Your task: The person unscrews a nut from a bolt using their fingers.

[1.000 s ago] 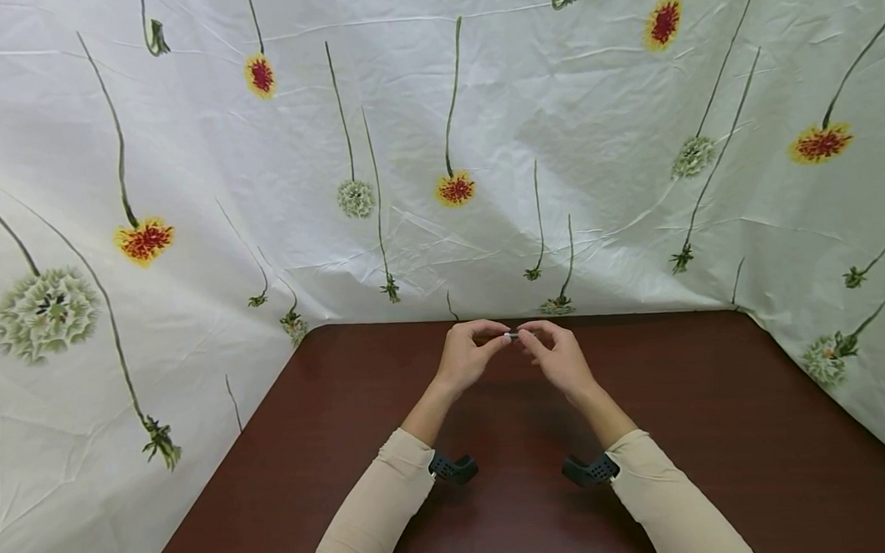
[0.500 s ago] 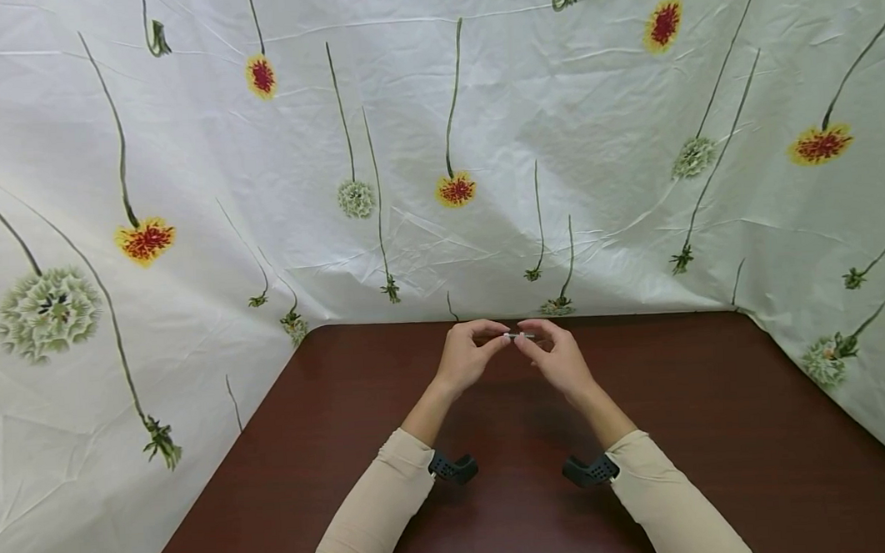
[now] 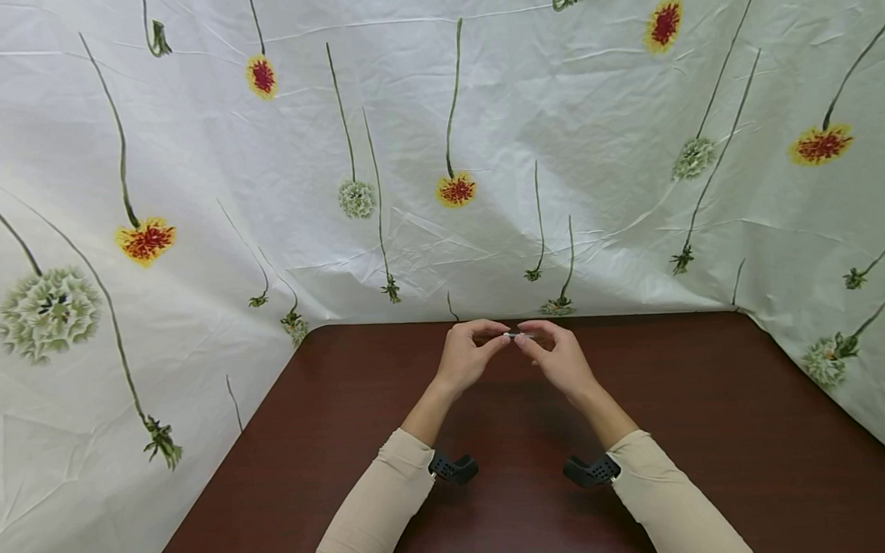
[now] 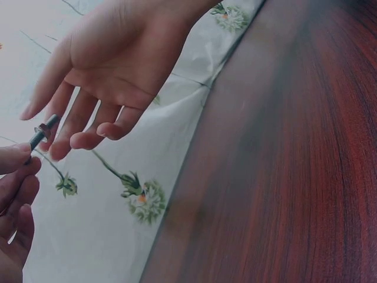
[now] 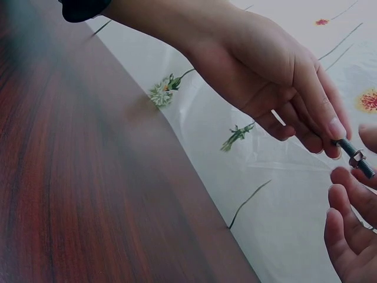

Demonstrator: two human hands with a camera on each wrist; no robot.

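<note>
A small threaded metal bolt (image 3: 512, 335) is up off the table between my two hands. In the right wrist view a nut (image 5: 356, 158) sits partway along the bolt (image 5: 366, 170). My right hand (image 3: 563, 362) pinches one end between thumb and fingers, hiding that end. My left hand (image 3: 463, 359) is around the other end; the left wrist view has its thumb (image 4: 34, 101) apart from the nut (image 4: 42, 129) and its fingers loosely extended. Its index finger lies behind the bolt; I cannot tell whether it touches.
The dark red-brown wooden table (image 3: 309, 450) stretches beneath both arms. White cloth (image 3: 403, 103) printed with flowers hangs behind and at the sides. Each wrist wears a dark strap, one on the left (image 3: 454, 468) and one on the right (image 3: 591, 471).
My right thumb and fingers have shifted slightly on the bolt, with its thumb moving a little left. Both arms have stayed in place.
</note>
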